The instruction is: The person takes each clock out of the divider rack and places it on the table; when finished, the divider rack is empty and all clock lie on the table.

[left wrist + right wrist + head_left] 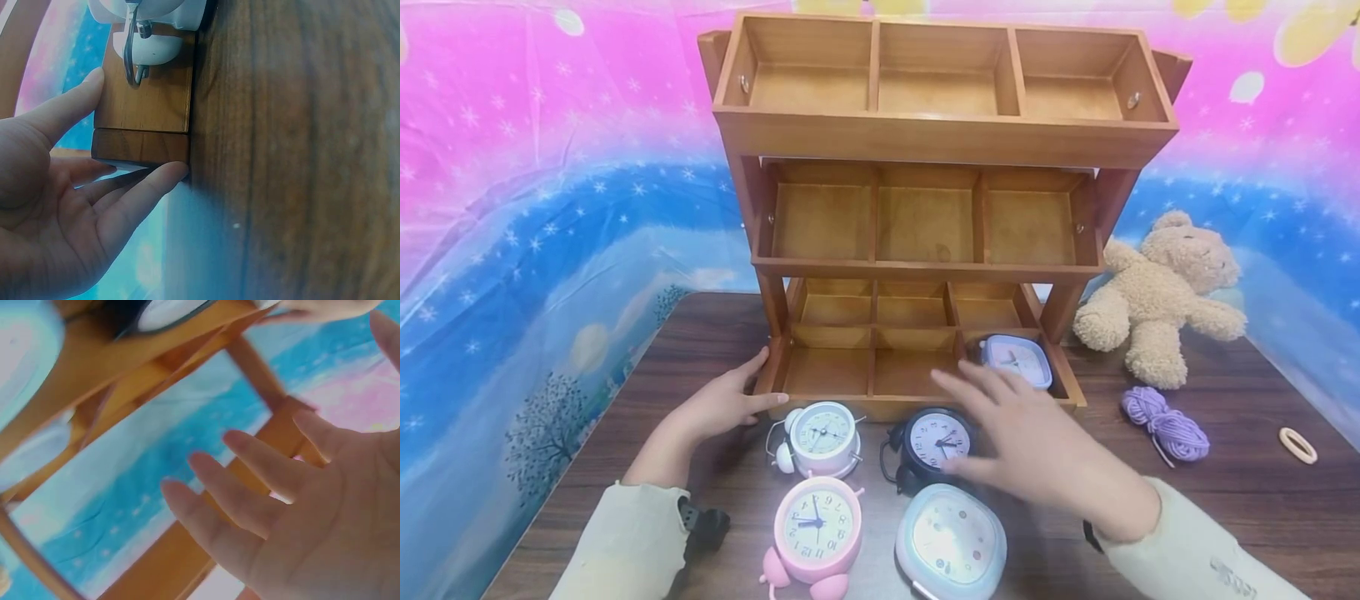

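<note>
My left hand holds the lower left corner of a three-tier wooden shelf, thumb on the front board and fingers along its side. With fingers spread and nothing in them, my right hand hovers above the black alarm clock, palm bare in the right wrist view. A lavender-blue square clock leans in the bottom tier's front right compartment. Before the shelf stand a white twin-bell alarm clock, a pink one and a pale blue rounded clock.
A beige teddy bear sits right of the shelf. Near it lie a purple yarn skein and a small wooden ring on the dark wooden table. A patterned pink and blue cloth hangs behind.
</note>
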Action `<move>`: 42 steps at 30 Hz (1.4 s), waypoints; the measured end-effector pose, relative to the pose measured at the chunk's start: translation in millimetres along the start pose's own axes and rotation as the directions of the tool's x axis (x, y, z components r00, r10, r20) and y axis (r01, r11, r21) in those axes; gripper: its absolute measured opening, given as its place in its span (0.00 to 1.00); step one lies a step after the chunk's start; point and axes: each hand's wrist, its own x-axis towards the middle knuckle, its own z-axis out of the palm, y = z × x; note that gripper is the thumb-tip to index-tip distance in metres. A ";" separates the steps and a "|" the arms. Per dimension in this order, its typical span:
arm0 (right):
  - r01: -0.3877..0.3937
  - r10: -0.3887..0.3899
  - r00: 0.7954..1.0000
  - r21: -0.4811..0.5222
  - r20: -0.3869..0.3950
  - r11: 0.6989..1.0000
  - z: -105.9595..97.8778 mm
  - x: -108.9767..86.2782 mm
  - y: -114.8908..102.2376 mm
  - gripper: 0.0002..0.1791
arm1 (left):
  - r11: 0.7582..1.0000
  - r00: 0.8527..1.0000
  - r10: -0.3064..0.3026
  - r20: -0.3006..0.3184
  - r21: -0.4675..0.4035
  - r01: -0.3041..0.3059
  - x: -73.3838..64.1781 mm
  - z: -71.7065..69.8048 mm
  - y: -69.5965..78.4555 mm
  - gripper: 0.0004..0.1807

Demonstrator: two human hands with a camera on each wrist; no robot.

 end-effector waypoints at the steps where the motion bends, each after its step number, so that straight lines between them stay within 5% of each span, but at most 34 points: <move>1: -0.021 0.021 1.000 -0.011 -0.003 1.000 -0.8 5.6 6.0 0.49 | 1.000 1.000 0.000 -0.001 0.005 0.000 0.0 -0.4 -0.4 0.54; 13: -0.224 0.229 0.967 -0.052 0.114 0.973 9.1 49.6 77.5 0.47 | 1.000 1.000 -0.020 -0.006 0.000 0.020 0.4 -0.9 -2.4 0.54; 23: -0.377 0.368 0.918 0.041 0.147 0.925 28.7 64.2 116.1 0.60 | 0.999 0.999 -0.034 -0.015 0.006 0.034 1.7 1.0 -1.9 0.54; 42: -0.379 0.385 0.918 -0.069 0.101 0.923 37.4 69.7 119.3 0.59 | 1.000 1.000 -0.027 -0.007 -0.006 0.027 1.9 -0.5 -2.1 0.54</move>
